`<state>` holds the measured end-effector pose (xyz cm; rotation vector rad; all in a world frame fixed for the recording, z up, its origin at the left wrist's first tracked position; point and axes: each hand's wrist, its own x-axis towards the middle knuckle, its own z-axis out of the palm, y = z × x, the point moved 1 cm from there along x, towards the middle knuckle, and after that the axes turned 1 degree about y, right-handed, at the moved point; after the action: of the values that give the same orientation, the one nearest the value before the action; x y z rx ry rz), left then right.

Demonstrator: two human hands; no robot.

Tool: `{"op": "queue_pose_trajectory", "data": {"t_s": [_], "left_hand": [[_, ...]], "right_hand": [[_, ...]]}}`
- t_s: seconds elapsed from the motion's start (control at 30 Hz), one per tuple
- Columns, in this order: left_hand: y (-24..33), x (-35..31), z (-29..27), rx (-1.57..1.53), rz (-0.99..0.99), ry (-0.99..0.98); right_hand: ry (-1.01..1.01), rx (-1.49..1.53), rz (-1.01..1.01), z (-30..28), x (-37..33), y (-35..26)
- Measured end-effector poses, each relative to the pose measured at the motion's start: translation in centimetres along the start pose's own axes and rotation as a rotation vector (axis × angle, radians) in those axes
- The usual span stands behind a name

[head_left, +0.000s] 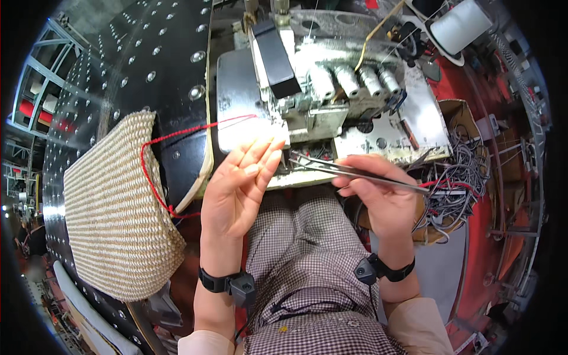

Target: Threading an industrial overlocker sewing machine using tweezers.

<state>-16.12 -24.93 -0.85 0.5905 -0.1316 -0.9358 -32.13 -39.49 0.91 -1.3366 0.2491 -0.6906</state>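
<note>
My left hand [236, 186] is palm up beside the needle area of a sewing machine [319, 121], its fingers stretched forward and slightly bent. Nothing shows in them, though glare washes out the fingertips. My right hand [384, 195] grips a pair of metal tweezers [355, 173] between thumb and fingers. The tweezers' tips point left at the lower front of the machine, close to my left fingertips. A red cord [155, 142] runs from the machine's bright plate leftward and down over a woven beige-and-white piece [112, 207].
A white thread cone [461, 26] stands at the upper right. Tangled grey cords [452, 201] spill from a box at the right. The black table [171, 59] with metal studs extends at the left. My lap in checked cloth [307, 254] is below the machine.
</note>
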Motion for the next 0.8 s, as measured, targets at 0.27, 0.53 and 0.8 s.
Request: {"op": "queue_pose_trajectory", "data": {"t_s": [0.27, 0.53, 0.8], "left_hand": [[0.1, 0.6, 0.4, 0.053, 0.016, -0.017], [0.0, 1.4, 0.1, 0.053, 0.018, -0.032], [-0.4, 1.5, -0.2, 0.103, 0.019, -0.004]], "right_hand": [[-0.055, -0.360, -0.155, 1.9, 2.0, -0.4], [-0.093, -0.505, -0.160, 2.0, 3.2, 0.0], [-0.054, -0.460, -0.126, 2.1, 3.2, 0.5]]}}
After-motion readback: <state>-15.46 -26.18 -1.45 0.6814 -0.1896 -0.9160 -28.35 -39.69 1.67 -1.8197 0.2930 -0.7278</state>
